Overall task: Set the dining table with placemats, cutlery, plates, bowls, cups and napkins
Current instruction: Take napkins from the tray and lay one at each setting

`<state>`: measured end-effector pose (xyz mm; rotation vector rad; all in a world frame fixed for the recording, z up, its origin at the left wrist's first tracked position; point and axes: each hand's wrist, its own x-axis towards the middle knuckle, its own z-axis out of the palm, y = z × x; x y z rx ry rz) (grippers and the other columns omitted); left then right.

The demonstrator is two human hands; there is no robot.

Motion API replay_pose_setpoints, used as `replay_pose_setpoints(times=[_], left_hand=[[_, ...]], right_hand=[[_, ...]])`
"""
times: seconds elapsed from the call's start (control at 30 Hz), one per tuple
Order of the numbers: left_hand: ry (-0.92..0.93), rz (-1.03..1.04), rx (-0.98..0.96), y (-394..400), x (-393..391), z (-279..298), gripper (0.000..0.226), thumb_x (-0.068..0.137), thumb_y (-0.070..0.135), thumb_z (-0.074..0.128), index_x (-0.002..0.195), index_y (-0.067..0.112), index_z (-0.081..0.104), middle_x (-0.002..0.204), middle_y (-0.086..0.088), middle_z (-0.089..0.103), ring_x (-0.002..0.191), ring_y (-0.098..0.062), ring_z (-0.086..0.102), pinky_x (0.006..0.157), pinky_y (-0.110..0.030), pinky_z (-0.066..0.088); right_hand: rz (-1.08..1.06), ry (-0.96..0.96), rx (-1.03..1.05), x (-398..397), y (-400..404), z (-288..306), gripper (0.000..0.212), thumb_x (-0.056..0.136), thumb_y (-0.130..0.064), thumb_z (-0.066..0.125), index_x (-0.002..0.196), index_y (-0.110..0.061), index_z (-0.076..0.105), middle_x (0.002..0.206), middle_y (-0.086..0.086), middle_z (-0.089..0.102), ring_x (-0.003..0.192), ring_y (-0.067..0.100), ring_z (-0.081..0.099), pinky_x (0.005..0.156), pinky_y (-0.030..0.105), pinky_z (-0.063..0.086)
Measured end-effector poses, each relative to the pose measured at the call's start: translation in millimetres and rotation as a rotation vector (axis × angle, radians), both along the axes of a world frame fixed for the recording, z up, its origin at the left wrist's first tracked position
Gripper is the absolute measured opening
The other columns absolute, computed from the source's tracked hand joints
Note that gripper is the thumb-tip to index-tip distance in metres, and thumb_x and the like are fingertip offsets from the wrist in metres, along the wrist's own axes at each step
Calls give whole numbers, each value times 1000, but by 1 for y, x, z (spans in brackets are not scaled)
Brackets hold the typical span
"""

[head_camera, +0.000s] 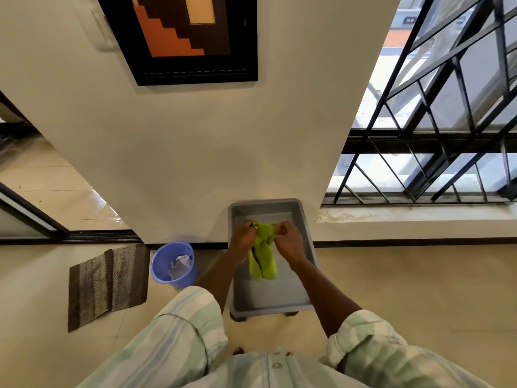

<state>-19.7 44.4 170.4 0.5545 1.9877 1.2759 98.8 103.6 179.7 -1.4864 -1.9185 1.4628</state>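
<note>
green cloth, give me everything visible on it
The green cloth is lime green, soft and towel-like, bunched and wrinkled rather than folded flat. Both hands pinch its top edge: the left hand at one corner, the right hand at the other. It hangs down from them in two loose lobes over the inside of the grey plastic tub. Whether its lower end touches the tub floor cannot be told.
</note>
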Motion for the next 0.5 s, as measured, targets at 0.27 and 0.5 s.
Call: replay_pose_setpoints(times=[0.27,0.5], left_hand=[[-8,-100,164,16,-28,42,22,89,-11,46,85,5,61,77,-6,58,71,-14,53,60,-14,44],[315,-70,-22,5,-63,33,26,89,-3,48,102,2,70,106,-14,69,100,-27,61,88,-32,46]], right_hand=[[463,-351,199,-11,57,26,56,67,-30,77,121,-34,62,136,5,50,132,30,41,106,47,40],[357,-366,411,-12,62,54,12,86,-7,55,91,-13,65,98,7,67,96,26,61,71,27,33]])
